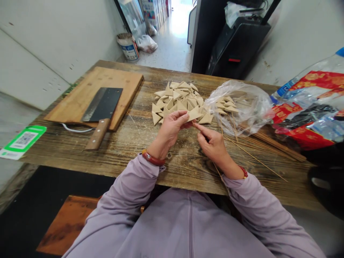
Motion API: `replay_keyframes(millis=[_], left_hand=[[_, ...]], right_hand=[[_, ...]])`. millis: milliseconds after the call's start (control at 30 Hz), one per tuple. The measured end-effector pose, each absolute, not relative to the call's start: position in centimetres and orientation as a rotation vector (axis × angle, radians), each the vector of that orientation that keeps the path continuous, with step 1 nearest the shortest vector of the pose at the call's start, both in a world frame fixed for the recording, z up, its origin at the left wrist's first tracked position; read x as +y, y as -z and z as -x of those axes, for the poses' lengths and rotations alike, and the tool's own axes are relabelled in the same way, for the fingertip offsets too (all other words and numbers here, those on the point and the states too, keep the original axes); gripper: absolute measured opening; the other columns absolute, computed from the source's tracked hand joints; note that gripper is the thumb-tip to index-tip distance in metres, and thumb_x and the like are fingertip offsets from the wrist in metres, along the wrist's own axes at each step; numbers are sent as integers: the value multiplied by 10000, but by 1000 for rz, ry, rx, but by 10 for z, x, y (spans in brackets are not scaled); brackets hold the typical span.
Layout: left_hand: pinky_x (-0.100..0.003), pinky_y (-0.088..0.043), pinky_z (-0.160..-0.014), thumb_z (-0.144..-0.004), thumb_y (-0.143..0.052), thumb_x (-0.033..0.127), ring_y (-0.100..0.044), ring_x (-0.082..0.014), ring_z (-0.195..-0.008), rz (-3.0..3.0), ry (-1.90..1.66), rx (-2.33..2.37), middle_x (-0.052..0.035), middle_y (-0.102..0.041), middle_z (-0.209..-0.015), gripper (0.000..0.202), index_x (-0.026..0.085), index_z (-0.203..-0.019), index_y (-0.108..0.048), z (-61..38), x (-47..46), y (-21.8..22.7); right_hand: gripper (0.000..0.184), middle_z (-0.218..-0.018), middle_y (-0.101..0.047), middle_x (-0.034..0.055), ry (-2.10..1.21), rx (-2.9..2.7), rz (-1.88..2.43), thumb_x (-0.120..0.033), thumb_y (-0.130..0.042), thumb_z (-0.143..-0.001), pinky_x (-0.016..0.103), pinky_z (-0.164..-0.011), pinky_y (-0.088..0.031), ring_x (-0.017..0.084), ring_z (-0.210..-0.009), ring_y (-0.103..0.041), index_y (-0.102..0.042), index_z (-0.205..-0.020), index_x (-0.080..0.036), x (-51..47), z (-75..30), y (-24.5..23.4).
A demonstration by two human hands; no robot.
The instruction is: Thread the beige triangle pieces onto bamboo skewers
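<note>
Close to the near edge of the wooden bench [142, 143], a person in lilac sleeves worked with both hands. The left hand [174, 126] pinched a tan folded triangular piece [196, 113] between thumb and fingers, its pointed end facing right. The right hand [212, 142] was closed on a thin skewer [193, 123], the end of which met the lower edge of that piece; whether it had gone in could not be told. Just beyond the hands lay a loose pile of similar pieces [182, 96]. Right of it sat a crumpled clear plastic bag [249, 98] with more tan pieces at its left side, and long thin sticks [259, 156] lay loosely nearer the person. On the left, a cleaver [103, 104] rested on a cutting board [120, 77], its wooden handle reaching past the board's near edge. A green-bordered QR-code card [24, 139] lay at the bench's left edge.
</note>
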State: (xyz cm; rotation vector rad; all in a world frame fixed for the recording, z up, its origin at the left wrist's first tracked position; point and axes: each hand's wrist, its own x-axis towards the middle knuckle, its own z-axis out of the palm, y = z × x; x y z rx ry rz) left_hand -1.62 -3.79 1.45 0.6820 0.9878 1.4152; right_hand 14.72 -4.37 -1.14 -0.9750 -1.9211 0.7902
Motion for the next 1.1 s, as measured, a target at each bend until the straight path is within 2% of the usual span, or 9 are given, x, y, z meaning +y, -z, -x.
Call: replay_keyframes(millis=[167, 400, 567, 700, 867, 1100], left_hand=[[-284, -518, -762, -733, -774, 222, -707, -149, -765, -751, -1418, 1051, -11, -702, -799, 209, 140, -876, -645, 16, -37, -13], [-259, -490, -759, -770, -742, 232, -699, -133, -763, -814, -1405, 1079, -21, -715, -797, 180, 145, -897, -648, 14, -39, -10], [-253, -489, -758, -763, -743, 232, -683, -126, -762, -827, -1402, 1032, -21, -710, -793, 165, 141, -870, -658, 14, -40, -10], [-239, -483, -721, -764, -748, 272, -652, -116, -762, -781, -1402, 1005, -20, -708, -846, 166, 161, -871, -689, 15, -39, -11], [-213, -420, -632, -801, -726, 324, -556, -102, -713, -877, -1438, 1033, -19, -685, -800, 175, 164, -865, -761, 16, -39, -10], [-241, -372, -651, -777, -760, 407, -485, -110, -696, -955, -1456, 1014, -16, -619, -708, 264, 143, -772, -756, 14, -42, -12]], right_hand=[[407, -1187, -749, 75, -784, -1880, 982, -201, -529, -871, 401, -970, -558, 234, -1067, -724, -731, -1223, -221, -44, -146, 13], [354, -1106, -775, 70, -715, -1841, 1027, -206, -522, -875, 362, -852, -572, 214, -932, -735, -747, -1147, -231, -44, -142, 17], [303, -900, -773, 60, -712, -1860, 1052, -220, -527, -874, 313, -676, -514, 171, -675, -657, -741, -1088, -203, -42, -144, 14], [234, -735, -713, 27, -721, -1856, 1084, -261, -548, -871, 281, -578, -443, 141, -561, -557, -738, -993, -199, -42, -145, 11], [205, -752, -726, 43, -738, -1860, 1073, -280, -552, -880, 286, -584, -447, 149, -585, -579, -728, -944, -195, -44, -145, 12], [175, -817, -758, 47, -684, -1867, 1017, -288, -567, -898, 296, -634, -492, 172, -674, -659, -718, -918, -201, -46, -148, 15]])
